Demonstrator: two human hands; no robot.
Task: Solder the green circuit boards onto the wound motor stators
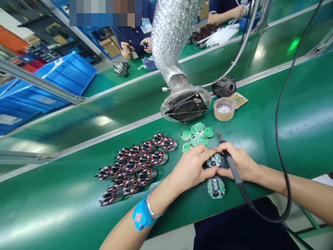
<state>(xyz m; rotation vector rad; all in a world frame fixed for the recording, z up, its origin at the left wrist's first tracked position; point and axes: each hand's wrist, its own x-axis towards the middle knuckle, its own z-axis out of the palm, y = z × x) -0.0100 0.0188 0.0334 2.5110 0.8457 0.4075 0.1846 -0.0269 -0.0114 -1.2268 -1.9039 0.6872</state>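
The left hand (188, 168) bends inward over the desk (182, 210), fingers clamped on a round green circuit board (214, 160) dotted with small parts; the right hand (240, 164) meets it, fingers around a soldering iron (234, 171).

No lettering is readable from here: the whitish labels (47, 100) on the blue bins (66, 71) past the far edge of the counter (262, 118) are too blurred, the fine marks on the round circuit board (216, 188) by its near edge too small, the pink patch (138, 217) on the blue wrist strap (147, 216) illegible
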